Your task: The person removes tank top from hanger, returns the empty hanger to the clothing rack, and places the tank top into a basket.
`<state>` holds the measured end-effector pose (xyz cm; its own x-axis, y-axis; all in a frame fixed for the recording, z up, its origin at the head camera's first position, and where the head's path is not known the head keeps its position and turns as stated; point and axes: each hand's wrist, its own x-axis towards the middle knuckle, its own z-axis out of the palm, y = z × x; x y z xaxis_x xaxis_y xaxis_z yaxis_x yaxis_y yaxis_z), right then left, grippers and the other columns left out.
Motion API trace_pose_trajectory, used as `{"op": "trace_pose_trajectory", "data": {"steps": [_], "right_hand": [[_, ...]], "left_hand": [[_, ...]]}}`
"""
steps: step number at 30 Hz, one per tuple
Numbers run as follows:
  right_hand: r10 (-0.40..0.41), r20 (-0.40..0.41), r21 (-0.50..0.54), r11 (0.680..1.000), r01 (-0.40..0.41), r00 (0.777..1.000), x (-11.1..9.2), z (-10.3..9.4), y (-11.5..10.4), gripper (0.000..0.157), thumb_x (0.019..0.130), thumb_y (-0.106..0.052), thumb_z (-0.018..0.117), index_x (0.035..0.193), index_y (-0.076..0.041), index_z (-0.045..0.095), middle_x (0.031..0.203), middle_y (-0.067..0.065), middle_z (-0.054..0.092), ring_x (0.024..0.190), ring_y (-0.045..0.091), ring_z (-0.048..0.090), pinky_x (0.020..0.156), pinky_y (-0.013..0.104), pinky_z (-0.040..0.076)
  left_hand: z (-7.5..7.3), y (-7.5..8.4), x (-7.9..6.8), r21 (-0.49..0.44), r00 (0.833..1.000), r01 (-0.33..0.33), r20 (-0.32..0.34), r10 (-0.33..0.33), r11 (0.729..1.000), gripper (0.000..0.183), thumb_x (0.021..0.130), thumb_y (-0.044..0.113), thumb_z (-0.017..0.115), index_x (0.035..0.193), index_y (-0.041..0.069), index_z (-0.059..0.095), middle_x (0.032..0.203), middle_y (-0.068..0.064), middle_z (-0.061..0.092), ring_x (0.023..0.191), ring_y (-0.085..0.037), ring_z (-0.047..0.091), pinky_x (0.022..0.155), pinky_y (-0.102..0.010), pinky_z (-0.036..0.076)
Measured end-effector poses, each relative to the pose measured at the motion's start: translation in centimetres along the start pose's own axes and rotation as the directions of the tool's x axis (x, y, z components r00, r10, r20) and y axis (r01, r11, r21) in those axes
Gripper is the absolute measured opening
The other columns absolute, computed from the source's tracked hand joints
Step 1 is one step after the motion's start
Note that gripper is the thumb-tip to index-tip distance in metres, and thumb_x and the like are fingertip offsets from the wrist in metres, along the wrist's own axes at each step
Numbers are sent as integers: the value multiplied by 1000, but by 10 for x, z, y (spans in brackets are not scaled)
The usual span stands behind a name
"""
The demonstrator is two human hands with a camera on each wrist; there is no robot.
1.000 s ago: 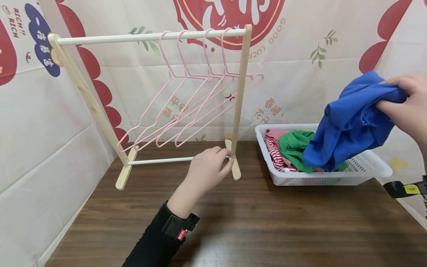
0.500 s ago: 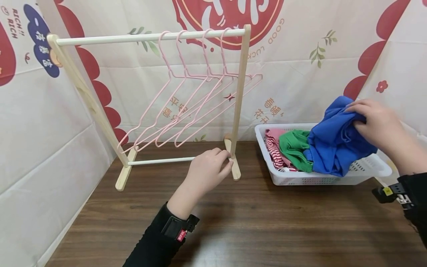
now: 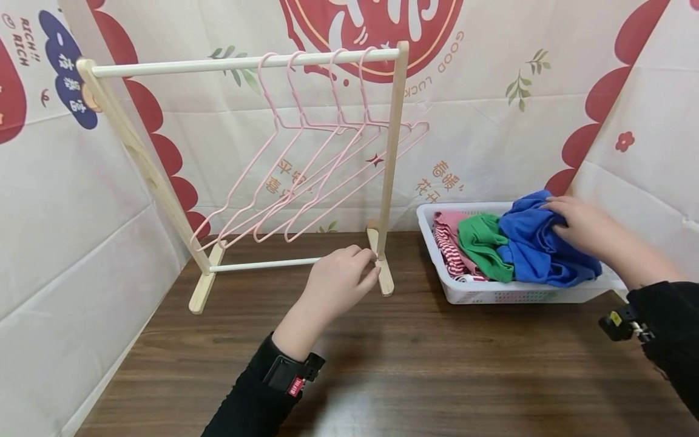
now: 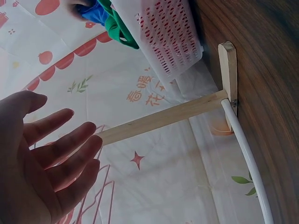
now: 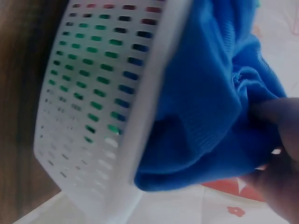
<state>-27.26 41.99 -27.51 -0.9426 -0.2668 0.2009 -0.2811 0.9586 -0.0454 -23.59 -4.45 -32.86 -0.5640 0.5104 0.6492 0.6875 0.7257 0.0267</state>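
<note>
In the head view, a bunched blue cloth garment (image 3: 546,255) lies on the right part of the white plastic basket (image 3: 508,296). My right hand (image 3: 587,229) holds its upper right side, thumb and fingers in the folds; the right wrist view has the garment (image 5: 201,102) along the basket's rim. My left hand (image 3: 341,280) hovers near the foot of the wooden rack (image 3: 392,152). The left wrist view shows that hand (image 4: 51,158) with its fingers loosely spread and nothing in them. Several pink hangers (image 3: 306,125) hang from the rack's top bar.
A green garment (image 3: 485,246), a pink cloth (image 3: 450,220) and a red-and-white striped one (image 3: 450,250) lie in the basket's left part. Basket and rack stand on a dark wooden table (image 3: 415,364). A printed cloth backdrop (image 3: 491,145) stands close behind them.
My right hand has moved left and down with the blue garment, which went from held above the basket to lying in it beside the green one. The left hand has hardly moved.
</note>
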Motion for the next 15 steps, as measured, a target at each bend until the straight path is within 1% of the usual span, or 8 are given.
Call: {"op": "trace_pose_trajectory", "data": {"steps": [2, 3, 5, 7, 9, 11, 13, 15], "right_hand": [[22, 85, 14, 1000, -23, 996, 0, 6, 4, 44, 88, 3, 58, 124, 24, 44, 126, 47, 41, 119, 61, 37, 96, 70, 30], [28, 116, 23, 999, -31, 993, 0, 9, 6, 45, 90, 1, 58, 124, 24, 42, 125, 47, 41, 118, 61, 38, 96, 70, 30], [40, 156, 47, 998, -48, 987, -2, 15, 9, 42, 93, -3, 56, 122, 24, 42, 117, 45, 46, 110, 58, 45, 93, 69, 35], [48, 185, 79, 995, -64, 981, -6, 19, 12, 41, 95, -5, 53, 121, 24, 40, 112, 44, 49, 102, 53, 50, 89, 67, 39], [66, 217, 116, 989, -93, 974, -9, 21, 14, 45, 97, -6, 51, 124, 26, 36, 115, 46, 46, 104, 55, 48, 89, 67, 38], [87, 250, 148, 981, -127, 964, -12, 21, 14, 52, 97, -6, 49, 130, 28, 28, 121, 50, 39, 110, 59, 42, 93, 69, 34], [104, 273, 160, 975, -151, 956, -15, 20, 14, 61, 97, -6, 49, 133, 31, 17, 128, 54, 27, 118, 65, 32, 96, 72, 26], [110, 279, 161, 974, -159, 954, -17, 18, 13, 64, 96, -6, 50, 134, 31, 14, 128, 55, 24, 118, 66, 29, 96, 73, 25]], "left_hand": [[0, 0, 0, 4, 1000, 1, 4, -1, 1000, 15, 91, 28, 64, 99, 16, 70, 85, 4, 65, 76, -16, 65, 60, -32, 51], [0, -1, -1, 5, 1000, 0, 6, 0, 1000, 16, 91, 28, 64, 99, 16, 70, 85, 4, 65, 76, -16, 65, 60, -32, 51], [0, -1, -1, 11, 1000, 0, 8, 0, 1000, 16, 91, 29, 64, 99, 17, 70, 86, 4, 66, 77, -17, 65, 60, -32, 51], [0, -1, -1, 14, 1000, 2, 17, -2, 1000, 17, 91, 29, 64, 100, 17, 70, 87, 4, 66, 77, -17, 65, 61, -32, 52], [0, -2, -1, 14, 1000, 5, 31, -6, 1000, 17, 92, 30, 63, 100, 17, 70, 88, 3, 66, 78, -17, 65, 62, -32, 52], [0, -2, -2, 11, 999, 12, 51, -12, 1000, 18, 92, 30, 63, 101, 16, 70, 89, 3, 67, 79, -17, 66, 62, -32, 52], [0, -3, -3, 10, 997, 20, 70, -21, 1000, 18, 93, 31, 63, 101, 16, 70, 89, 3, 66, 80, -17, 66, 62, -33, 52], [0, -4, -4, 16, 996, 26, 84, -28, 1000, 19, 92, 31, 64, 101, 16, 70, 89, 3, 66, 79, -17, 65, 62, -33, 52]]}}
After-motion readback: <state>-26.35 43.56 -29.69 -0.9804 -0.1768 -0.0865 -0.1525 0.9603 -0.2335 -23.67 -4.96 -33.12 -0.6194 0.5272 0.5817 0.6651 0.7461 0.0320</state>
